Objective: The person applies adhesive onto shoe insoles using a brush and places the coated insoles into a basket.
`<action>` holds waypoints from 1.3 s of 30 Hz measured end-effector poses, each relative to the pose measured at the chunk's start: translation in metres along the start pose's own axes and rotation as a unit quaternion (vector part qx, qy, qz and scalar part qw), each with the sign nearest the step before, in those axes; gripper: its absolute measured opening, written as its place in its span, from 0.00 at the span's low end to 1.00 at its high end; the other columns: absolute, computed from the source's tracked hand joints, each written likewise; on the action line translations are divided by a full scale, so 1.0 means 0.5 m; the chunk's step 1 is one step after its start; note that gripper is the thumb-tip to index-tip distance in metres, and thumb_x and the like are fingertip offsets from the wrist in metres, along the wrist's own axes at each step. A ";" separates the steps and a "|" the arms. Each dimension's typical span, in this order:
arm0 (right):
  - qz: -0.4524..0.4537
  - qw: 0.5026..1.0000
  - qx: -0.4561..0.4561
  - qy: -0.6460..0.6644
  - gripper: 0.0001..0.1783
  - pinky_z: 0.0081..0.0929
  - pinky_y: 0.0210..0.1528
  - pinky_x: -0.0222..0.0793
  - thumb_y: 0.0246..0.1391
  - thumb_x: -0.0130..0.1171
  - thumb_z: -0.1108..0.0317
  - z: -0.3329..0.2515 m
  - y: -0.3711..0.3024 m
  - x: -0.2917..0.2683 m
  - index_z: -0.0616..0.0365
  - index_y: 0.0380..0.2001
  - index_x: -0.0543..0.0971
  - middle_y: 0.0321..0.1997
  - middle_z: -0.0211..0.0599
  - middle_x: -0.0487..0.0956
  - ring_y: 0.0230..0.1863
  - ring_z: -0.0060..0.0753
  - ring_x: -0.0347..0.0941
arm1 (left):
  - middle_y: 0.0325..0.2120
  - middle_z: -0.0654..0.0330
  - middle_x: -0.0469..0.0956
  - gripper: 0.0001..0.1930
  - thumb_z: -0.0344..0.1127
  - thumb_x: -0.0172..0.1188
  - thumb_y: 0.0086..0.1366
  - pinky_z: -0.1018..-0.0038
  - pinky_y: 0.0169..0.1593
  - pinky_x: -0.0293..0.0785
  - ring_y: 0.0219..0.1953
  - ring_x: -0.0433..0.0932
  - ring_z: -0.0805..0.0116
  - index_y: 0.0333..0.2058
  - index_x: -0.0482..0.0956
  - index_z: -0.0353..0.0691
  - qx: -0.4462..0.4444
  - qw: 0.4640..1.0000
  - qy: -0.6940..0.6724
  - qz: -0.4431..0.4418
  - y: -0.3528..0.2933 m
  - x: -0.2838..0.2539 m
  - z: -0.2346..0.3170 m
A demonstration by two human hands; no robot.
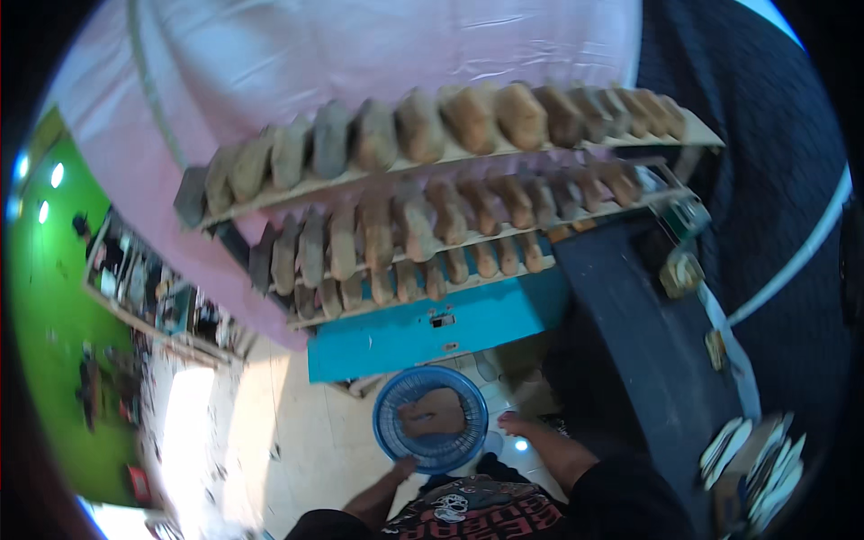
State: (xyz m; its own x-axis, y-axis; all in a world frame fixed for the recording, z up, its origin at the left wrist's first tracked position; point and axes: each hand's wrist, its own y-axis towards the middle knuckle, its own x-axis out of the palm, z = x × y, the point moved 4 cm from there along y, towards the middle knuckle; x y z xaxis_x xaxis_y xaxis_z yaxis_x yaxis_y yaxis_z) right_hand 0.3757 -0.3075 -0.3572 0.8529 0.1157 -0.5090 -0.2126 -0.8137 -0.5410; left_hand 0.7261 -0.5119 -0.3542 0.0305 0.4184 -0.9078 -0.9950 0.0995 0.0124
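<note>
A round blue plastic basket [386, 389] with slatted sides is in front of me, low in the view. Inside it lies a flat beige-brown piece [445, 407], its kind too blurred to make out. My left hand [405, 466] is at the basket's lower-left rim; whether its fingers grip the rim cannot be made out. To the right of the basket is my right hand [517, 427], a little apart from the rim and smeared, so its fingers do not show clearly.
Ahead, a tiered rack [531, 149] carries rows of wooden shoe lasts [472, 119]. Below it is a turquoise panel [396, 346]. A dark table [621, 297] runs along my right, with pale flat pieces [765, 468] stacked nearby. Another shelf [153, 317] stands far left by a green wall.
</note>
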 end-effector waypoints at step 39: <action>0.526 0.683 0.166 0.479 0.24 0.29 0.34 0.74 0.63 0.61 0.59 0.141 -0.642 0.359 0.59 0.57 0.72 0.39 0.34 0.79 0.33 0.24 0.74 | 0.41 0.57 0.83 0.19 0.48 0.52 0.74 0.69 0.32 0.73 0.32 0.82 0.67 0.53 0.77 0.41 -0.247 0.818 -0.314 -0.414 0.361 0.116 0.331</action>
State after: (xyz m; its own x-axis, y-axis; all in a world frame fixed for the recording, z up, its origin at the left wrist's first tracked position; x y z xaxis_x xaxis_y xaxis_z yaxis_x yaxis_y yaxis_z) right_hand 0.5634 0.0147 -0.3218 0.0322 -0.9887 -0.1466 -0.9088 0.0321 -0.4160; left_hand 0.5640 -0.3201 -0.3352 0.6016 0.7894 -0.1224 -0.5210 0.2715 -0.8092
